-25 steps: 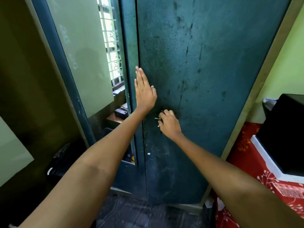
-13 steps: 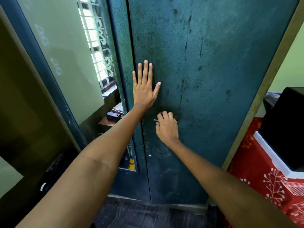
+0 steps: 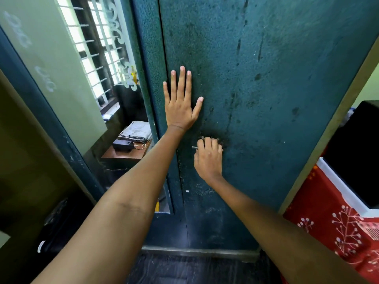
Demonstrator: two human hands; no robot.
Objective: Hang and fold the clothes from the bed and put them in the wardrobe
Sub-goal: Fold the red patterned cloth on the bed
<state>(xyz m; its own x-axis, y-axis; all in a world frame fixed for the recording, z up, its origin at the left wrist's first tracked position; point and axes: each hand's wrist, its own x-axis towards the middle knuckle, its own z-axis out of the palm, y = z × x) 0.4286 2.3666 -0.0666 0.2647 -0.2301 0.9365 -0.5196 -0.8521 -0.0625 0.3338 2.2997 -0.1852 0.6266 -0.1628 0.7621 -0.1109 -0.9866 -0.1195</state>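
Wardrobe door (image 3: 256, 99) edge under left hand (image 3: 180, 107)

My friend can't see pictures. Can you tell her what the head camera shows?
A person's left hand presses flat on a dark green wardrobe door while the right hand grips its metal handle. A mirror is on the left door.

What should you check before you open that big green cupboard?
1. Left hand flat on the wardrobe door: ok.
2. Right hand gripping the door handle: ok.
3. Doors shut at the middle seam: ok.
4. Handle turned enough to unlatch: cannot tell.
5. Red patterned cloth clear of the door's swing: cannot tell.
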